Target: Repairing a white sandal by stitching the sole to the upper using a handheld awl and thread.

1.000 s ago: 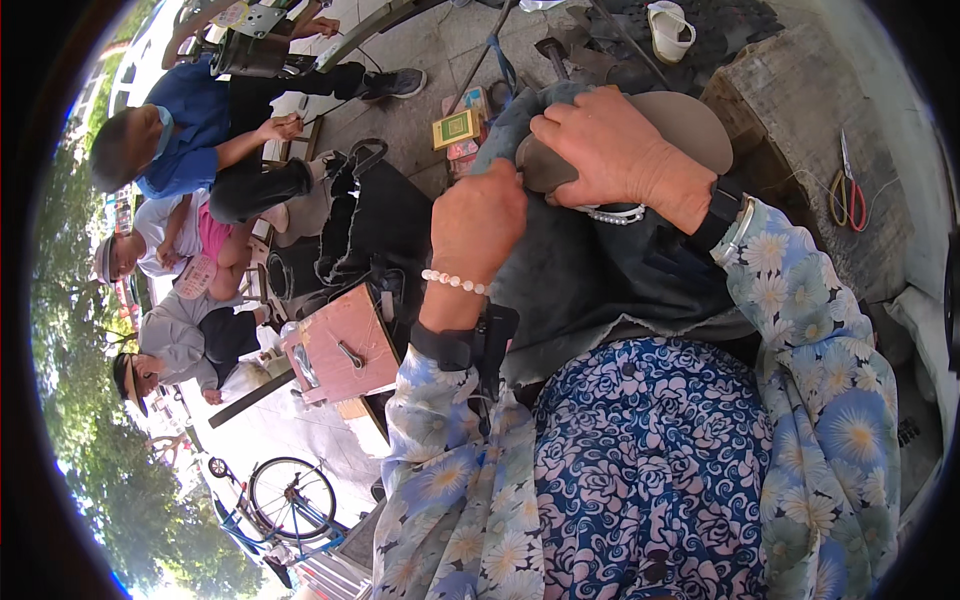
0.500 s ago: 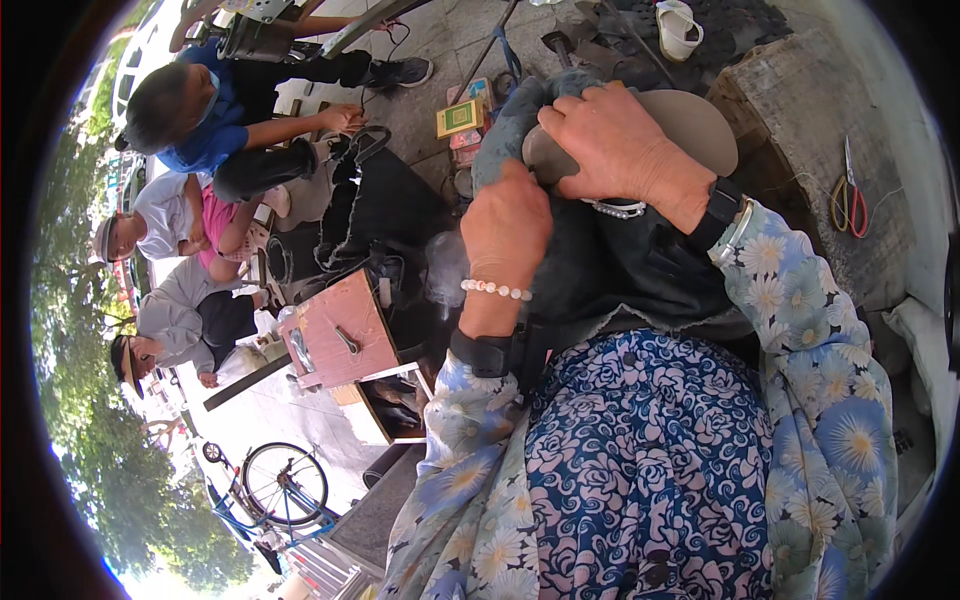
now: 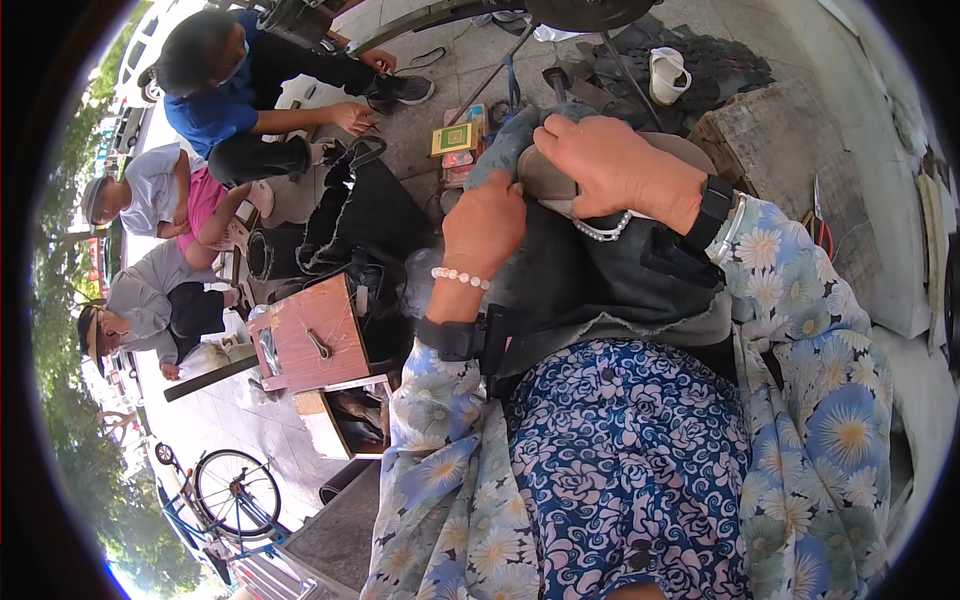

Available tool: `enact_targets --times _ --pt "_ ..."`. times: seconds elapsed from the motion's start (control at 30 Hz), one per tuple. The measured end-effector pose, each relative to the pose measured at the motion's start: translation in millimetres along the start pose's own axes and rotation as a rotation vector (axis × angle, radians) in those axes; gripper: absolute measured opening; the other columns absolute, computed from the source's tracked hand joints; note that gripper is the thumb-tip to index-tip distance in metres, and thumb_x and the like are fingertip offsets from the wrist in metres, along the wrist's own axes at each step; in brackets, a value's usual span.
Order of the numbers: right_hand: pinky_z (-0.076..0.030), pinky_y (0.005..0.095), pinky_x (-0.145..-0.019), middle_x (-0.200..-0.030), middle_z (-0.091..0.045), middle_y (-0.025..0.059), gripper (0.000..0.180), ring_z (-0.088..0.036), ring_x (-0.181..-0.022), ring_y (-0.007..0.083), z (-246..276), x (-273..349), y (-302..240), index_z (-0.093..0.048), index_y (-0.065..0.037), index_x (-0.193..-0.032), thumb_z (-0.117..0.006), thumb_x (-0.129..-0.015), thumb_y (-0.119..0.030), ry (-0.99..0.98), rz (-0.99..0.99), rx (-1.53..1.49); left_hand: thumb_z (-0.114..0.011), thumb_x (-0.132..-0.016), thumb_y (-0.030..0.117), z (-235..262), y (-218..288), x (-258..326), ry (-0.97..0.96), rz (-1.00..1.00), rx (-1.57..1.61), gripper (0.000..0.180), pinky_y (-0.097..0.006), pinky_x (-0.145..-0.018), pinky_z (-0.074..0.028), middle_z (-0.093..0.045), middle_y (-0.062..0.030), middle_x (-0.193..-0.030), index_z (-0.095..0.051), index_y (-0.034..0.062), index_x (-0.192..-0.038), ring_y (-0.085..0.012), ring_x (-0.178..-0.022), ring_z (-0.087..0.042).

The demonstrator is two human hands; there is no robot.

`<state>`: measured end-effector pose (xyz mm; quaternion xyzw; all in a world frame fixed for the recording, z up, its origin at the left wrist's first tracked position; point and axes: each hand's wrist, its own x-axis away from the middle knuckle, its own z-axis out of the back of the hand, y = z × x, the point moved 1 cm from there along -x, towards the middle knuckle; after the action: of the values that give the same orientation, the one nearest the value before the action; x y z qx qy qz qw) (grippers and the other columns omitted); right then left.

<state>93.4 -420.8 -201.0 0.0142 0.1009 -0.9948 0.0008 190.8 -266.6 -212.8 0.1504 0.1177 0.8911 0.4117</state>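
Note:
A sandal lies sole up over my lap, its beige sole (image 3: 548, 182) towards me and a beaded strap (image 3: 602, 233) hanging beneath. My right hand (image 3: 610, 160) is bent around the sandal, fingers curled over its far edge. Close by its left end, my left hand (image 3: 487, 222) is closed in a fist with the thumb up; whatever sits inside those fingers is hidden. A worn grey-blue piece (image 3: 512, 140) of unclear kind curves past both hands' far side. Under the sandal, a dark apron (image 3: 610, 290) with a frayed edge covers my lap.
Scissors (image 3: 819, 215) lie on a worn wooden block (image 3: 790, 150) at right. Beyond are a white shoe (image 3: 668, 77) and a metal stand. At left stand a yellow-green box (image 3: 454, 139), a wooden drawer box (image 3: 310, 335) and a seated person in blue (image 3: 210, 125).
My view has shifted, so the surroundings sit differently in the picture. Both hands stay at the sandal, my left hand slightly lower beside it. The person in blue leans a little differently.

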Motion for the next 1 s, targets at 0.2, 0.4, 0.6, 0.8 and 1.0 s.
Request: enact_targets --times 0.2,0.4,0.6,0.8,1.0 --pt "-0.049 0.0431 -0.07 -0.097 -0.052 0.0169 0.065 -0.059 -0.082 0.0384 8.2 4.2 -16.5 -0.049 0.004 -0.11 -0.072 -0.057 -0.026 0.024 -0.12 -0.218 -0.051 -0.087 0.028 3.1 -21.1 -4.9 0.058 -0.03 0.281 0.026 -0.051 -0.069 -0.047 -0.063 -0.023 -0.081 -0.058 0.0027 -0.087 -0.0433 -0.079 -0.06" --pt "-0.051 0.0425 -0.07 -0.103 -0.05 0.0175 0.069 -0.06 -0.087 0.0357 -6.0 13.1 -44.8 -0.047 0.004 -0.112 -0.075 -0.061 -0.032 0.172 -0.27 -0.255 -0.051 -0.087 0.026 17.6 -27.5 2.4 0.048 -0.121 0.219 0.025 -0.05 -0.067 -0.046 -0.062 -0.0219 -0.077 -0.059 0.0029 -0.079 -0.0424 -0.078 -0.06" --pt "-0.052 0.0404 -0.07 -0.102 -0.05 0.0164 0.073 -0.061 -0.087 0.0341 -4.7 11.3 -47.8 -0.047 0.004 -0.111 -0.078 -0.061 -0.04 0.157 -0.297 -0.214 -0.05 -0.089 0.025 22.0 -24.2 3.2 0.056 -0.185 0.074 0.022 -0.05 -0.061 -0.047 -0.061 -0.0198 -0.072 -0.056 0.0048 -0.083 -0.0415 -0.072 -0.06" --pt "-0.052 0.039 -0.071 -0.101 -0.051 0.0161 0.068 -0.062 -0.085 0.0334 -8.6 10.9 -45.5 -0.048 0.002 -0.107 -0.079 -0.061 -0.038 0.163 -0.274 -0.182 -0.052 -0.089 0.025 30.8 -10.8 1.7 0.03 -0.28 -0.174 0.019 -0.048 -0.055 -0.049 -0.062 -0.0172 -0.066 -0.055 0.0072 -0.082 -0.0374 -0.063 -0.062" --pt "-0.052 0.0386 -0.069 -0.097 -0.053 0.0163 0.061 -0.062 -0.082 0.032 -10.5 13.6 -44.0 -0.049 0.002 -0.102 -0.077 -0.061 -0.032 0.2 -0.239 -0.173 -0.052 -0.088 0.024 23.4 -12.2 3.7 0.009 -0.295 -0.184 0.019 -0.048 -0.055 -0.049 -0.061 -0.0179 -0.066 -0.054 0.0061 -0.082 -0.0384 -0.063 -0.061"
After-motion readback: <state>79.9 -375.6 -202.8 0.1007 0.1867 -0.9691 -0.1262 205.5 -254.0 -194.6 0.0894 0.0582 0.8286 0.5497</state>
